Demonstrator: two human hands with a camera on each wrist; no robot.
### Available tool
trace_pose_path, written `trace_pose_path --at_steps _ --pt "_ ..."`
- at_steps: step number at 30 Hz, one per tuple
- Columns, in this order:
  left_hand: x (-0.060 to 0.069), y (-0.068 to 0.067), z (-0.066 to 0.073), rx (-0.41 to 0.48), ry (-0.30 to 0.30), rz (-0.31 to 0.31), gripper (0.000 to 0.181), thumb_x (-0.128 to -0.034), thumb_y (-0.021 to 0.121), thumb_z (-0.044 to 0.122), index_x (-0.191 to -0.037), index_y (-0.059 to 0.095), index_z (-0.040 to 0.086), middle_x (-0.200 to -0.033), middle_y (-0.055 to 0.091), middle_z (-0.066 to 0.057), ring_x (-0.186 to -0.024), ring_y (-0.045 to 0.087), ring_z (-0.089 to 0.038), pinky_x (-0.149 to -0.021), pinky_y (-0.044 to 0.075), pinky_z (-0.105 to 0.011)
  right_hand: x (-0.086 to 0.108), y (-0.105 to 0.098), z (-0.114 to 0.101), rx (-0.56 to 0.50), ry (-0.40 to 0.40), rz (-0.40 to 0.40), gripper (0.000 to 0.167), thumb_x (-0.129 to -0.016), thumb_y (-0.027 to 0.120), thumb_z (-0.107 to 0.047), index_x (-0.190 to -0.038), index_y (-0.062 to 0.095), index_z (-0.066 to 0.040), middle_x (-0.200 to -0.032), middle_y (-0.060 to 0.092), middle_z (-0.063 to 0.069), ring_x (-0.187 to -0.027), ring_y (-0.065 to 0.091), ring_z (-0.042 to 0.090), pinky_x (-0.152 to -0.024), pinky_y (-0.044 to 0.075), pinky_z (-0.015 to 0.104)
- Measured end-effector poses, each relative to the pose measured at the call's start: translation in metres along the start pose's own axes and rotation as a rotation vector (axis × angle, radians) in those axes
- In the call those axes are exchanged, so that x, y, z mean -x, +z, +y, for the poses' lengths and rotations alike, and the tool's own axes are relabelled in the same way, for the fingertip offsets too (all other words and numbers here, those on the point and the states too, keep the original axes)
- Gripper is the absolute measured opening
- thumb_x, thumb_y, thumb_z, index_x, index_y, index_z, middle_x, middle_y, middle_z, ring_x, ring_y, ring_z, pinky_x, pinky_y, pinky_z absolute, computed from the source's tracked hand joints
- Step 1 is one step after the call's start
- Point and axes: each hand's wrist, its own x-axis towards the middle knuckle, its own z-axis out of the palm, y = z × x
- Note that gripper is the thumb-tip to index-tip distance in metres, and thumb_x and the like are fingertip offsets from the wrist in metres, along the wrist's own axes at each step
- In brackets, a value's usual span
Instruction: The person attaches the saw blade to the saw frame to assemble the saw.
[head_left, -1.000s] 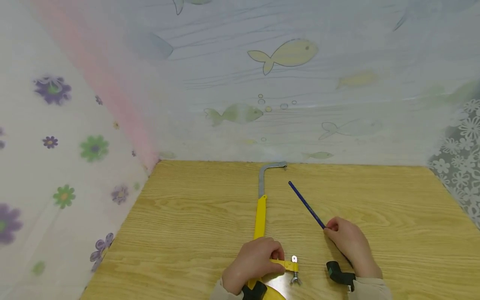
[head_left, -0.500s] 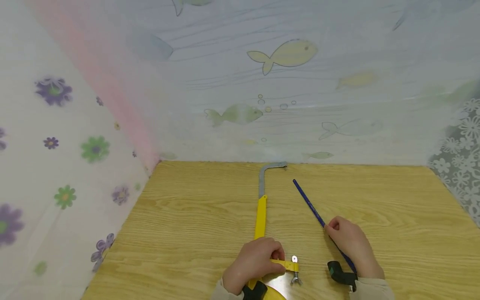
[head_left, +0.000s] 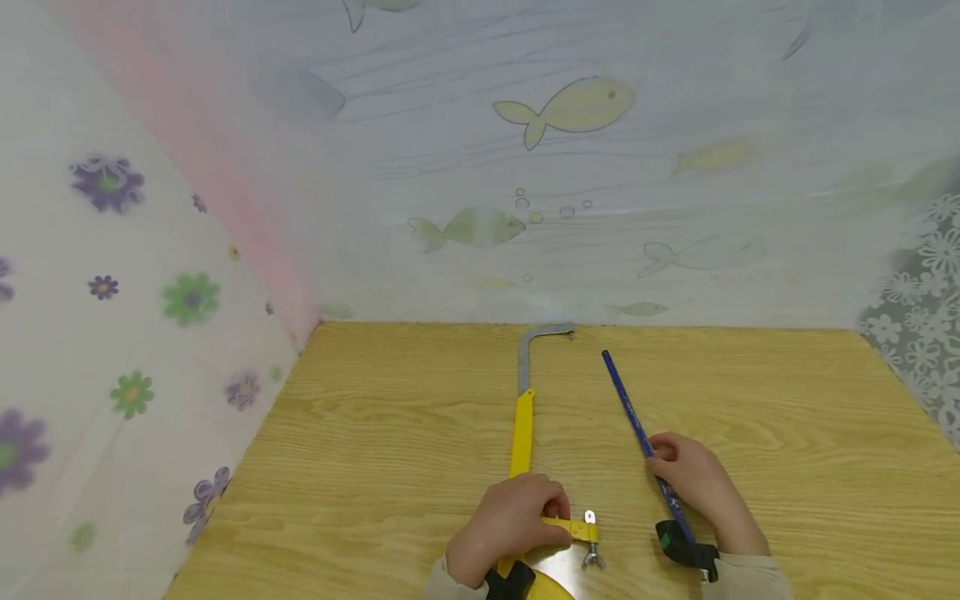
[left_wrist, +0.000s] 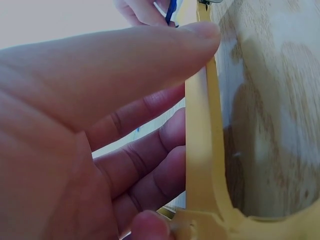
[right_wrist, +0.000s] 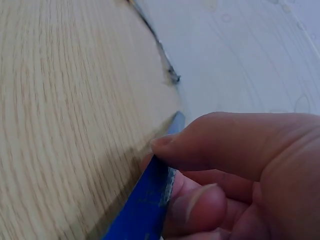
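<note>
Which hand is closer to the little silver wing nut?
The left hand: it holds the yellow saw frame just to the left of the wing nut. The right hand, pinching the blue blade, is farther off, to the right and beyond it.

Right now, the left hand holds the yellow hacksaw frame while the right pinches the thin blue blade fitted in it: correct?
Not fitted: the head view shows the thin blue blade apart from the yellow hacksaw frame. Your account of the left hand and right hand stands.
</note>
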Motion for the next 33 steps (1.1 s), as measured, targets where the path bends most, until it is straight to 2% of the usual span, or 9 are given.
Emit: trace_pose_path --at_steps 5,9,13,19,23,27,33 --pt "0.0 0.0 0.002 0.003 0.004 -0.001 0.018 -0.0698 0.073 0.038 -0.077 0.058 0.03 -0.068 0.041 0.018 -0.059 0.038 0.001 -0.051 0.032 -0.018 0.0 0.007 -0.002 -0.17 0.032 0.003 0.039 -0.085 0.056 -0.012 -0.119 0.046 0.005 -0.08 0.056 0.007 -0.051 0.05 0.017 -0.045 0.043 0.031" --pt "0.0 0.0 0.002 0.01 0.006 -0.003 0.017 -0.0701 0.073 0.037 -0.077 0.058 0.03 -0.068 0.042 0.018 -0.06 0.038 0.001 -0.051 0.033 -0.018 -0.003 0.013 -0.003 -0.28 0.023 -0.001 0.039 -0.087 0.054 -0.012 -0.12 0.043 0.004 -0.074 0.054 0.008 -0.048 0.049 0.018 -0.042 0.043 0.032" --pt "0.0 0.001 0.002 0.012 0.004 -0.001 0.018 -0.0699 0.073 0.038 -0.077 0.058 0.031 -0.068 0.042 0.018 -0.06 0.039 0.001 -0.051 0.033 -0.018 -0.008 0.018 -0.004 -0.355 0.015 0.005 0.038 -0.088 0.053 -0.011 -0.121 0.04 0.003 -0.074 0.054 0.01 -0.048 0.05 0.019 -0.044 0.044 0.033" --pt "-0.002 0.001 0.001 0.005 0.007 0.001 0.019 -0.0693 0.073 0.04 -0.077 0.058 0.032 -0.069 0.042 0.019 -0.061 0.039 0.002 -0.052 0.033 -0.018 -0.013 0.024 -0.005 -0.456 0.017 0.02 0.038 -0.089 0.051 -0.008 -0.123 0.039 0.003 -0.086 0.057 0.013 -0.052 0.051 0.017 -0.047 0.046 0.031" --pt "-0.001 0.001 0.0 -0.001 0.006 0.016 0.019 -0.0693 0.072 0.042 -0.076 0.058 0.032 -0.069 0.042 0.02 -0.061 0.039 0.002 -0.053 0.033 -0.018 -0.017 0.029 -0.007 -0.524 0.006 0.021 0.039 -0.089 0.051 -0.008 -0.123 0.039 0.004 -0.082 0.057 0.013 -0.05 0.049 0.015 -0.046 0.044 0.028" --pt "-0.001 0.002 -0.002 0.004 -0.003 0.019 0.019 -0.0695 0.072 0.043 -0.075 0.058 0.032 -0.069 0.043 0.021 -0.061 0.04 0.003 -0.053 0.033 -0.018 -0.019 0.034 -0.01 -0.549 0.008 0.022 0.039 -0.089 0.052 -0.009 -0.124 0.04 0.003 -0.078 0.057 0.012 -0.049 0.048 0.015 -0.046 0.043 0.028" --pt "-0.004 0.004 -0.002 0.015 0.001 0.003 0.018 -0.0709 0.07 0.043 -0.076 0.059 0.031 -0.068 0.043 0.019 -0.06 0.04 0.002 -0.053 0.034 -0.018 -0.02 0.043 -0.016 -0.596 0.016 0.047 0.038 -0.089 0.052 -0.008 -0.124 0.041 0.002 -0.083 0.058 0.012 -0.051 0.049 0.014 -0.047 0.044 0.028"
